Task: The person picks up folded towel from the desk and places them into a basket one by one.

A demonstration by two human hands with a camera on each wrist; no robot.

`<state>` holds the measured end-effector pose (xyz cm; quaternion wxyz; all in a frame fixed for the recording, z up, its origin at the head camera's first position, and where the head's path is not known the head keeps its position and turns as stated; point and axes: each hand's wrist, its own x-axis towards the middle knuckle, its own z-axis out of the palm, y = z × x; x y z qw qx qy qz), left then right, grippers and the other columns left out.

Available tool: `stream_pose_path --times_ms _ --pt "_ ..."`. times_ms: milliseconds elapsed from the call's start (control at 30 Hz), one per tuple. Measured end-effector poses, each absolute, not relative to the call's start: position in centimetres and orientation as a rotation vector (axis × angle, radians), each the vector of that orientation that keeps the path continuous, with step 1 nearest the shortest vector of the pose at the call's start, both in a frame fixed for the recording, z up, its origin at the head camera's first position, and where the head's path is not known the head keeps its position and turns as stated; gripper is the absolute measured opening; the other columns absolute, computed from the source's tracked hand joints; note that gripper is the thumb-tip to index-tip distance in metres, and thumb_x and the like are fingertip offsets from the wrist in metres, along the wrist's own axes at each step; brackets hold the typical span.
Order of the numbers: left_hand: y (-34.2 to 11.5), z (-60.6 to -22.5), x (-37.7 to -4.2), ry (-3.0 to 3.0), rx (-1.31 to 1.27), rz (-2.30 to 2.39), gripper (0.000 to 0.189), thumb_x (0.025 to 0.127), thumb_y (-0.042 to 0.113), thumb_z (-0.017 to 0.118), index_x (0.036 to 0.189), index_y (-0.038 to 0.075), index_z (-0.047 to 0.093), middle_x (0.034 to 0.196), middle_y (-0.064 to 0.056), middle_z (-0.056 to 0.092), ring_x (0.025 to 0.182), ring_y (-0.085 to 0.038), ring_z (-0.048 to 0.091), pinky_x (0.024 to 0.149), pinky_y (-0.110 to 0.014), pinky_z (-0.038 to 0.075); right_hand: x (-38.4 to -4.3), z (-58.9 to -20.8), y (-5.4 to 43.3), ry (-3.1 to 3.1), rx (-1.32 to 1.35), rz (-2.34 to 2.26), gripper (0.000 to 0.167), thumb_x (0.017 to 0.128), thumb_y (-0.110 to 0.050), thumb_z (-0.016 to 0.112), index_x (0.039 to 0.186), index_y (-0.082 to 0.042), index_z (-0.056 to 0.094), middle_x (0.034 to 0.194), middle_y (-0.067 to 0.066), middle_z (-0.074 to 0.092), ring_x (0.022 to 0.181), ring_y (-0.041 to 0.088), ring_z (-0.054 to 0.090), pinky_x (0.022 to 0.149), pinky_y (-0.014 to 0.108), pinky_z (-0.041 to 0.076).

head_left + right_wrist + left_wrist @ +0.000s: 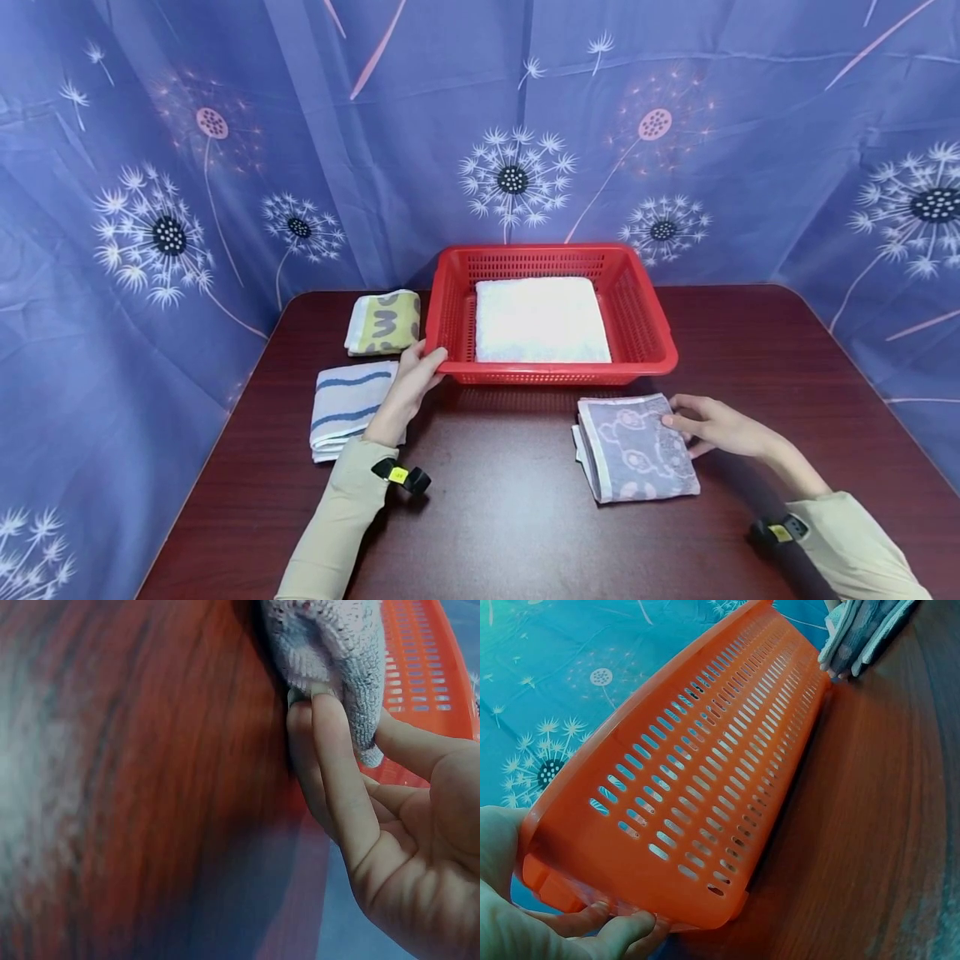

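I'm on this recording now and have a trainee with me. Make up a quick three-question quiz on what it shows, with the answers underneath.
1. Multiple choice: Where is the white towel relative to the red basket?
A. Left of it
B. Inside it
C. In front of it

2. True or false: The right hand pinches the gray-and-pink towel while the left hand grips the red basket.

3. Count: How many folded towels are outside the red basket?

Key
1. B
2. True
3. Three: the gray-and-pink towel, the blue-striped towel and the yellow-patterned towel.
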<state>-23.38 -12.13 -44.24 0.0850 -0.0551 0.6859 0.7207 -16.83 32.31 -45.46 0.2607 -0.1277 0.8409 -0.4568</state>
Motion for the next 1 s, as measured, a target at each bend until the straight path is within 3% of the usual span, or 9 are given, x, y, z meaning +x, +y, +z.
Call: stream_pose_path --times_ms 533,833,1000 --pt "-12.2 -44.1 -23.3 2.040 -0.142 2.162 0.045 0.090 0.006 0.046 0.133 -0.006 0.046 0.113 -0.015 0.054 0.083 -0.004 0.055 0.079 -0.024 0.046 -16.8 -45.4 30.7 2.193 -0.335 -1.302 0.043 0.100 -0.020 0.051 0.122 0.015 0.041 0.099 0.014 0.061 0.083 0.016 0.063 0.070 0.035 0.059" --pt "-12.2 -44.2 -23.4 2.027 -0.144 2.178 0.044 0.090 0.006 0.047 0.133 -0.007 0.046 0.104 -0.009 0.056 0.080 -0.003 0.056 0.083 -0.028 0.047 -16.7 -45.6 30.0 2.197 -0.326 -1.324 0.042 0.100 -0.018 0.052 0.122 0.015 0.041 0.093 0.014 0.061 0.079 0.014 0.062 0.068 0.035 0.059" --pt "-12.2 -44.2 -23.5 2.032 -0.146 2.164 0.045 0.090 0.006 0.046 0.134 -0.006 0.046 0.111 -0.013 0.055 0.083 -0.004 0.056 0.082 -0.026 0.047 -16.6 -45.7 29.5 2.207 -0.316 -1.310 0.043 0.099 -0.019 0.053 0.122 0.015 0.042 0.092 0.014 0.062 0.078 0.015 0.063 0.067 0.035 0.059"
